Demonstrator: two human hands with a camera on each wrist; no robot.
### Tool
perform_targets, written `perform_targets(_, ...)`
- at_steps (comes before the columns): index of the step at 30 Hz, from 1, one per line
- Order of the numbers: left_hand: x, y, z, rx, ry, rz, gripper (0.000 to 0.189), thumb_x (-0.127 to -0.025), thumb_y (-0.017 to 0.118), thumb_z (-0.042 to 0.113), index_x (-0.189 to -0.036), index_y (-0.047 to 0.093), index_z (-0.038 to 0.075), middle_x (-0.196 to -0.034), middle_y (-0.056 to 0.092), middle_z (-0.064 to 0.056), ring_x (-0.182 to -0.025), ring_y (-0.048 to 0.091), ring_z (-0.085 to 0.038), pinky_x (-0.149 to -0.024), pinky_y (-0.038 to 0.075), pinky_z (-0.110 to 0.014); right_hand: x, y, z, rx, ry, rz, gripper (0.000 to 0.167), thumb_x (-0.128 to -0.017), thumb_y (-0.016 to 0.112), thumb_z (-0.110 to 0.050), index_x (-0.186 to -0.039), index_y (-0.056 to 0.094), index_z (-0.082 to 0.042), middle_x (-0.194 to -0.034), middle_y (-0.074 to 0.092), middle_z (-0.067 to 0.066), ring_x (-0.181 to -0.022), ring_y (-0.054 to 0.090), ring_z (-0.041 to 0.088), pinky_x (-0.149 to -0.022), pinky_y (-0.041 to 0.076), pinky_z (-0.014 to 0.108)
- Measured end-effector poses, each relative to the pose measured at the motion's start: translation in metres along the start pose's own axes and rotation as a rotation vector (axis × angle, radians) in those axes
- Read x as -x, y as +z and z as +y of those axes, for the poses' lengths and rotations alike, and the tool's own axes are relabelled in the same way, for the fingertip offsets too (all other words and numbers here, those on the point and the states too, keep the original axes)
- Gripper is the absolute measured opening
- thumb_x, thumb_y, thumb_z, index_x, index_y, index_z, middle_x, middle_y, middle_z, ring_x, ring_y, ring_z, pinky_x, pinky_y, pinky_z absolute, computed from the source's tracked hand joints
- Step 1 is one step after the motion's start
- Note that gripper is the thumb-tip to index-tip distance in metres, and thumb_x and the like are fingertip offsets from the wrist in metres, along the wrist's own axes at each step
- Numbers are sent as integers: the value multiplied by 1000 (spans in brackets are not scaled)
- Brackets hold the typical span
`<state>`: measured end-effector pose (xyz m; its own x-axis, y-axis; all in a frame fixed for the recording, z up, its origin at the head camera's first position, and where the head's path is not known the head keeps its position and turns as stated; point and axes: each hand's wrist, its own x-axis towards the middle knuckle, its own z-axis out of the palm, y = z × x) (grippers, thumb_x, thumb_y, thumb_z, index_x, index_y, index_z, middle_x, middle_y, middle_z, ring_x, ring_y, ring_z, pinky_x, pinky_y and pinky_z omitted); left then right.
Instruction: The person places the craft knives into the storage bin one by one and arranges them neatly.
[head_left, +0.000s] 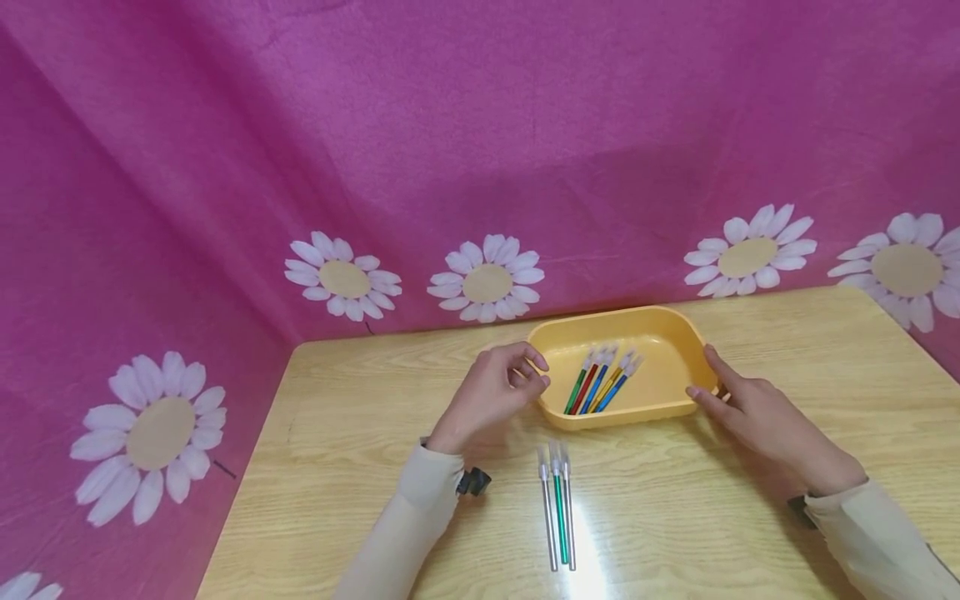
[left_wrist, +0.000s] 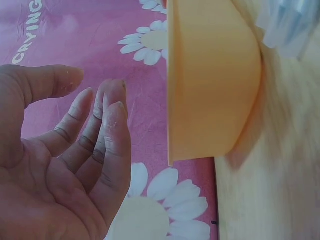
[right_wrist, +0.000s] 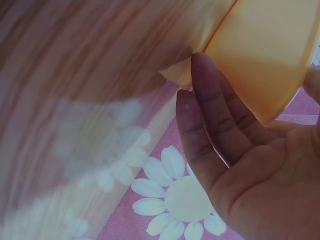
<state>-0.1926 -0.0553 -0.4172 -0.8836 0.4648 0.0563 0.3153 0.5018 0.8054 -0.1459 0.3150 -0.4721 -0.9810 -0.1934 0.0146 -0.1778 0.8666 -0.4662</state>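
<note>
A yellow plastic tray [head_left: 667,362] stands at the table's back edge. Inside lie several slim rods in green, red, blue and gold with clear caps [head_left: 600,383]; they look like capped craft knives. My right hand [head_left: 780,425] holds the tray's right end, thumb over the rim and fingers along the outer wall [right_wrist: 260,65]. Beside the left end is my left hand [head_left: 495,392], its fingers loosely bent around nothing. In the left wrist view a gap separates those fingers [left_wrist: 116,135] from the tray wall [left_wrist: 215,85].
In front of the tray, two silver capped rods and a green one [head_left: 559,508] lie side by side on the wooden table [head_left: 337,467]. A magenta cloth with white flowers [head_left: 480,150] hangs behind the table and along its left side.
</note>
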Motion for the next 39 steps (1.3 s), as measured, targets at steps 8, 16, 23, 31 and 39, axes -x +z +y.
perform_targets(8, 10, -4, -7, -36, -24, -7, 6, -96, 71, 21, -99, 71, 16, -92, 74, 0, -76, 66, -10, -68, 55, -26, 1, 0, -1, -4, -3, 7, 80, -108, 52, -43, -163, 17, 3, -94, 67, 8, -86, 59, 20, -77, 49, 36)
perform_targets(16, 16, -7, -17, -53, -68, -27, 5, -95, 69, 18, -96, 74, 17, -88, 74, 5, -78, 65, -9, -68, 53, -25, 0, -2, -1, -4, -1, -1, 81, -108, 52, -44, -164, 15, 1, -93, 65, 7, -85, 58, 20, -76, 48, 34)
perform_targets(23, 23, -2, -22, -65, -129, -105, 7, -97, 69, 22, -95, 75, 19, -86, 72, 7, -78, 62, -11, -70, 50, -27, 0, 0, 0, 2, -15, 12, 79, -108, 54, -41, -163, 17, 4, -93, 68, 8, -85, 60, 20, -76, 49, 36)
perform_targets(31, 30, 8, -24, -63, -182, -143, 6, -95, 71, 22, -90, 75, 23, -84, 70, 7, -77, 61, -11, -70, 51, -26, 0, 1, 1, 5, -33, 29, 77, -109, 53, -39, -162, 19, 6, -93, 70, 9, -85, 62, 20, -76, 51, 39)
perform_targets(39, 32, 14, -23, -132, -205, -236, 11, -95, 74, 25, -89, 77, 17, -76, 71, 5, -67, 59, -9, -64, 49, -24, 0, 0, -2, 7, -22, 32, 77, -109, 54, -39, -162, 20, 5, -91, 68, 7, -84, 61, 20, -78, 51, 41)
